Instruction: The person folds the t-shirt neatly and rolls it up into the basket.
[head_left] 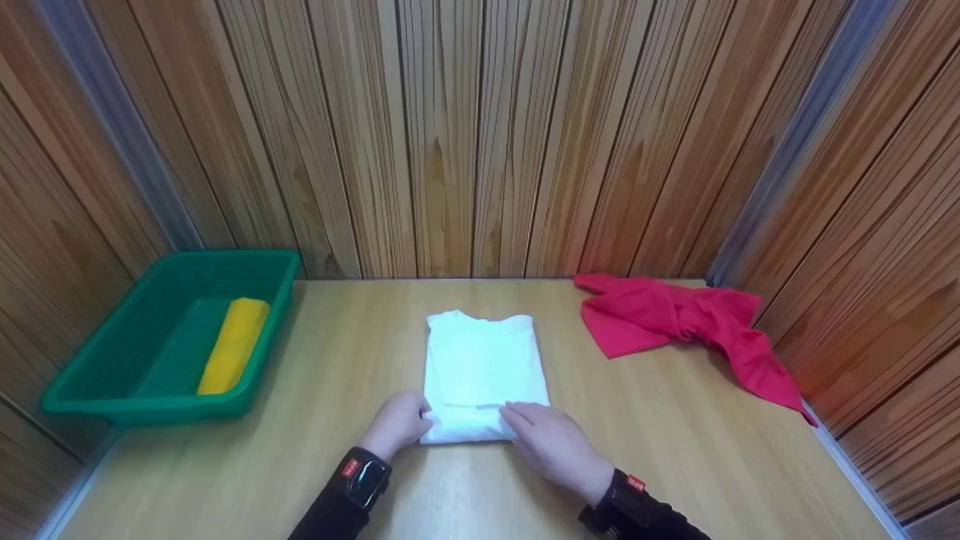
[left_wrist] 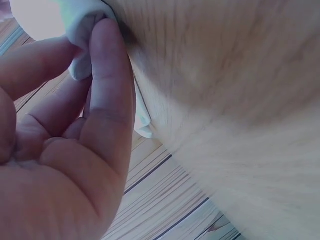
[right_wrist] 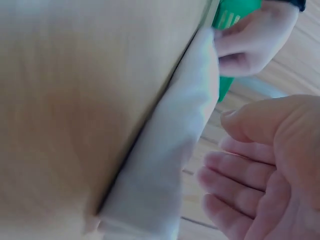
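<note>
A white T-shirt (head_left: 486,360), folded into a narrow rectangle, lies on the table with its neckline toward the back wall. Its near end is turned up in a flat fold. At the near left corner my left hand (head_left: 397,424) pinches that fold; the left wrist view shows thumb and fingers closed on the rolled cloth edge (left_wrist: 82,60). My right hand (head_left: 559,448) is at the near right corner, fingertips over the fold. In the right wrist view its fingers (right_wrist: 235,185) are loosely bent and grip nothing; whether they touch the cloth is hard to tell.
On the left stands a green plastic basket (head_left: 169,409) with a folded yellow cloth (head_left: 234,346) inside, along its right wall. A crumpled red cloth (head_left: 682,311) lies at the back right against the side wall. Wood-panelled walls (head_left: 442,150) enclose the table (head_left: 360,337) behind and at both sides.
</note>
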